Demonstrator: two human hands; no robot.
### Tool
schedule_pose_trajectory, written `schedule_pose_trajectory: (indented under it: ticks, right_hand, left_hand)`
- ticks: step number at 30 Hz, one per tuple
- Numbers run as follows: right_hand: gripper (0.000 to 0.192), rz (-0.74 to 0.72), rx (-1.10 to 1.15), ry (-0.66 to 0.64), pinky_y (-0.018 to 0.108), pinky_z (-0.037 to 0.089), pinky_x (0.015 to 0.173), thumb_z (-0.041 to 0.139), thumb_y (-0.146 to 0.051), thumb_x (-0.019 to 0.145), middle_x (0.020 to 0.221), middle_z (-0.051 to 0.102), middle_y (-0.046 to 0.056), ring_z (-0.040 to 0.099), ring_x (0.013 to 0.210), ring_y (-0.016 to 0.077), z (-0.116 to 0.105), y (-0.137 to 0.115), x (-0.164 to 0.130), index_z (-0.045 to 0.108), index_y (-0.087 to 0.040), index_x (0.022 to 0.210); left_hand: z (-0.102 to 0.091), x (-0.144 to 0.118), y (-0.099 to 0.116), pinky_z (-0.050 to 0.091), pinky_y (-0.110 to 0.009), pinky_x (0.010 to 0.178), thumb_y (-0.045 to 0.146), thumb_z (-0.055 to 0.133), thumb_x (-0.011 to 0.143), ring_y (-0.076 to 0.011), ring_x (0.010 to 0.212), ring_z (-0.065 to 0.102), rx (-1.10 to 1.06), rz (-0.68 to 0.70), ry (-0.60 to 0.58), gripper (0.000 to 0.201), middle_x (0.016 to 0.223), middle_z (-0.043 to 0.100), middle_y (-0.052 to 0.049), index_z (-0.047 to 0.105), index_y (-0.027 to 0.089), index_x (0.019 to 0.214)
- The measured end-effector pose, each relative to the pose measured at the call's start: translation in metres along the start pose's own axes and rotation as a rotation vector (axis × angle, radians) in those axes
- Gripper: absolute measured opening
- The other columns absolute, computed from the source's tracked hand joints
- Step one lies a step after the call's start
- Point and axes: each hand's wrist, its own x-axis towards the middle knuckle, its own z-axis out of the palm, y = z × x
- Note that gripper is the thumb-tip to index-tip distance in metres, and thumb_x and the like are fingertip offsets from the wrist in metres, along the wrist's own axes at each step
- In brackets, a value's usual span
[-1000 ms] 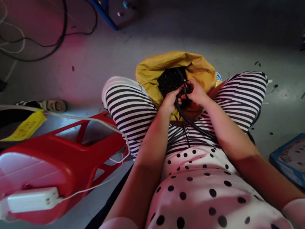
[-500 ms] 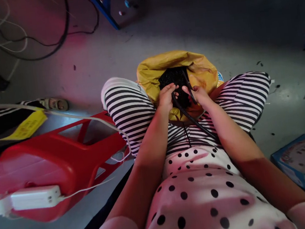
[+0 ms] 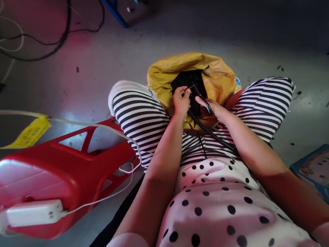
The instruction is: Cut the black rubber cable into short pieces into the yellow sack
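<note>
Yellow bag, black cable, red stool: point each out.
yellow bag [image 3: 217, 78], head view, right wall.
black cable [image 3: 210, 132], head view, stretch over the lap.
red stool [image 3: 68, 166], head view, side of the seat.

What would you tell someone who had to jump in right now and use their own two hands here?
Left hand: fingers pinched on a small thin black piece, right over the yellow bag.
Right hand: holds the black cable, which runs from the bag mouth down across the lap.
The bag sits between the striped knees, open, full of small black pieces.
Done: one piece is picked up; the cable is in hand.
Left: the piece and the cable are not yet together; many pieces remain in the bag.
</note>
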Motion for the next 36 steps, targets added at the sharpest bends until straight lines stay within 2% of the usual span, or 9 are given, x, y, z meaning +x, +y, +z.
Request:
schedule_pose_trajectory:
  ticks: [7,18,36]
  right_hand:
    - [0.070,0.004,0.014,-0.016,0.027,0.048,0.056,0.072,-0.088,0.081,0.071,0.066,0.002,0.061,0.059,0.0151,0.003,0.003,0.006,0.064,-0.020,0.090]
    - [0.072,-0.002,0.041,-0.028,0.028,0.051,0.054,0.070,-0.093,0.077,0.068,0.066,0.002,0.063,0.057,0.0162,0.005,0.012,0.017,0.062,-0.022,0.088]
    - [0.070,0.045,0.045,-0.039,0.026,0.049,0.055,0.066,-0.091,0.082,0.068,0.064,0.001,0.061,0.057,0.0153,0.008,0.005,0.011,0.060,-0.022,0.085]
  left_hand:
    - [0.001,0.005,-0.009,0.031,-0.019,0.041,0.011,0.063,0.101,-0.0021,0.047,0.042,0.041,0.038,-0.033,0.011,0.096,0.064,0.000,0.059,0.018,0.109]
    - [0.000,0.010,-0.018,0.031,-0.016,0.040,0.011,0.066,0.099,-0.0030,0.050,0.046,0.068,0.073,-0.062,0.012,0.093,0.061,0.000,0.063,0.017,0.109]
    - [0.002,0.004,-0.011,0.034,-0.018,0.046,0.011,0.067,0.097,-0.0043,0.053,0.048,0.089,0.012,-0.070,0.011,0.098,0.067,-0.002,0.065,0.016,0.107]
